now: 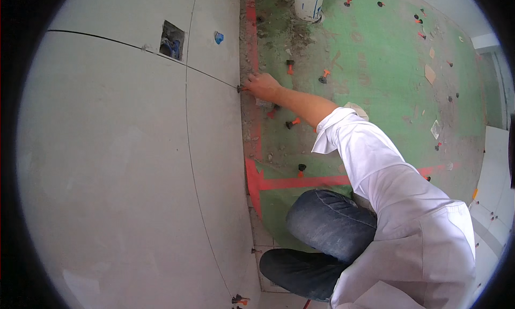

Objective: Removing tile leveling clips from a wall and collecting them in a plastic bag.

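Observation:
My right hand (263, 86) reaches to the edge of the large grey wall tiles (118, 164). Its fingers are closed around a small tile leveler (240, 88), whose dark end sits at the end of the black horizontal joint; the fingers hide most of it. Another orange-and-black tile leveler (240, 300) is set at the lower end of the thin vertical joint. Above the horizontal joint, a square cut-out (172, 39) shows blue parts inside, with a blue piece (219, 37) to its right. My left hand is out of view.
Green floor sheeting (386, 94) with red tape (306, 182) lies beside the wall, strewn with loose levelers (324, 76), debris and scraps. A white pipe (309, 3) rises at the far end. My bent knees (332, 218) are close to the wall.

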`<state>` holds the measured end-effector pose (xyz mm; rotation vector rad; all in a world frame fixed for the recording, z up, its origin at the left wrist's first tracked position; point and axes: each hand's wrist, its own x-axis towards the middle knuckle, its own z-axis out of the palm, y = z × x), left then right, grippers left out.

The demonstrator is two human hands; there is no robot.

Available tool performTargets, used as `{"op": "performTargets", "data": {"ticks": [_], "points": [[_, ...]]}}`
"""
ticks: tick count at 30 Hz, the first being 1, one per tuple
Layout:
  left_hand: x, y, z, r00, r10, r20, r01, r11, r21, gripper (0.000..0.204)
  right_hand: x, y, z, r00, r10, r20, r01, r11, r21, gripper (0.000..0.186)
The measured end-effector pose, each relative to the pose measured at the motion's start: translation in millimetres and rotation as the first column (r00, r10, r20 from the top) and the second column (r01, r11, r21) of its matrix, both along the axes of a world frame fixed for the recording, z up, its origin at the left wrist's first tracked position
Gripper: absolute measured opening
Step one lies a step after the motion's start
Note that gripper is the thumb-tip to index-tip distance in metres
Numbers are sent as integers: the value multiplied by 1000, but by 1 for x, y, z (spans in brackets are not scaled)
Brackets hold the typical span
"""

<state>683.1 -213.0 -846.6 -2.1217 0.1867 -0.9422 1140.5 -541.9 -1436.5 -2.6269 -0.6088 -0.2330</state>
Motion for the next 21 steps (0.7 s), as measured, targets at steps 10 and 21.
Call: {"op": "performTargets", "data": {"ticks": [10,21], "points": [[-6,8,-2,999,32,40,-35,996,86,41,8,-13,-20,981,92,-173,-106,992,-75,20],[-15,15,-9,993,80,88,-87,994,71,36,-7,-59,10,999,-34,-12,33,995,-95,13]]}}
